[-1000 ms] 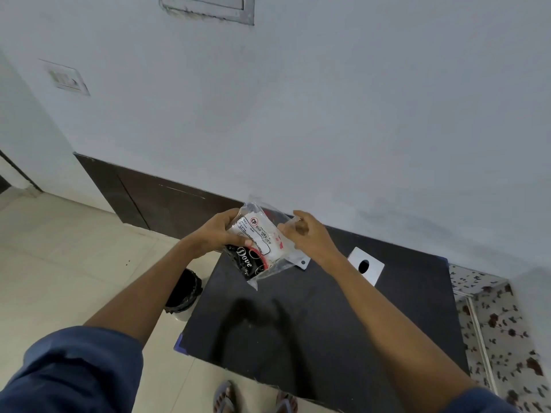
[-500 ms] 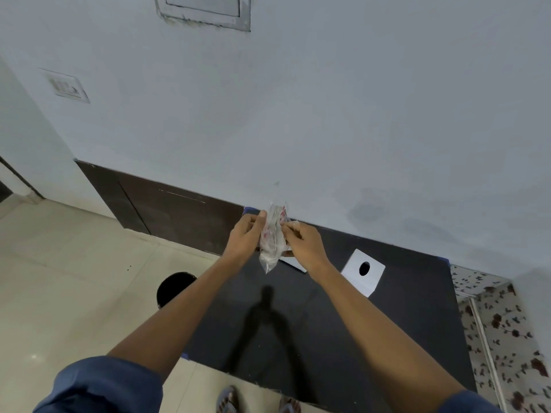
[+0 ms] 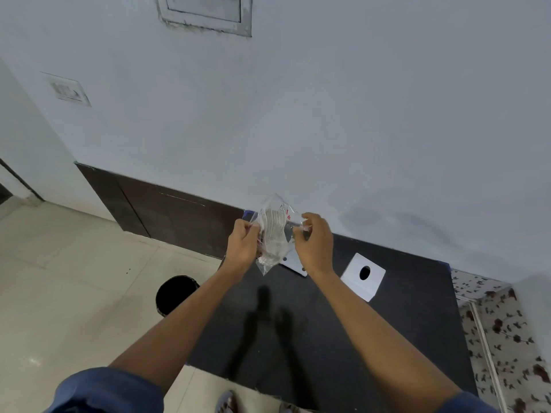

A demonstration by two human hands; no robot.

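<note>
A clear plastic bag (image 3: 272, 234) with red and white printed packets inside hangs upright above the far edge of the black table (image 3: 343, 329). My left hand (image 3: 243, 245) pinches the bag's left edge. My right hand (image 3: 313, 244) pinches its right edge. The two hands face each other with the bag stretched between them. The bag's contents are blurred and partly hidden by my fingers.
Two white plates lie on the table's far side: one with small holes (image 3: 293, 265) under my right hand, one with a large round hole (image 3: 363, 275) to the right. A black bin (image 3: 176, 293) stands on the tiled floor to the table's left. A floral-patterned surface (image 3: 504, 338) adjoins on the right.
The bag has turned from lying flat, with its Dove label showing, to upright and edge-on. Both hands rose slightly, then drew a little apart with the bag spread between them.
</note>
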